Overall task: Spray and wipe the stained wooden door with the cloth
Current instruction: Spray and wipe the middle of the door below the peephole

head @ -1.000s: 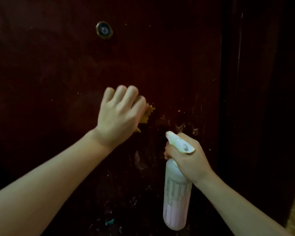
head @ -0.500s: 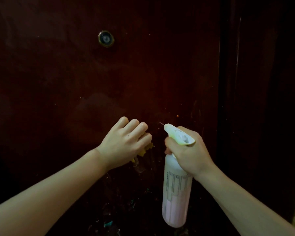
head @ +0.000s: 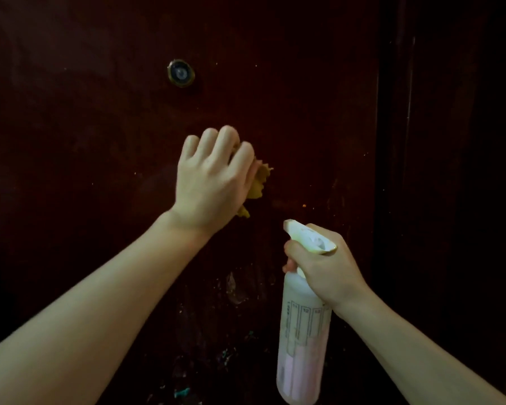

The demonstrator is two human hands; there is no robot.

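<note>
- The door [head: 304, 83] is dark, reddish-brown wood that fills nearly the whole view; its surface has a dull sheen with faint cloudy smears around the middle.
- Pale specks dot the wood, and an orange fleck [head: 304, 205] sits at about 3 o'clock from the cloth.
- A greyish smudge [head: 232, 283] lies at 6 o'clock from the left hand, with teal flecks [head: 181, 392] lower still.
- The left hand [head: 214, 182] has its fingers curled round a crumpled mustard-yellow cloth [head: 259, 182], pressing it flat against the door near the centre; only the cloth's ragged right edge shows past the palm.
- A brass-rimmed peephole [head: 181, 73] is at 11 o'clock from that hand.
- The right hand [head: 324, 270] grips the neck of a spray bottle [head: 303, 346], at 5 o'clock from the cloth, its white nozzle pointing up and left toward the door.
- The bottle is translucent, with printed markings and pinkish liquid in its lower part.
- A darker door frame [head: 450, 171] runs down the right side.
</note>
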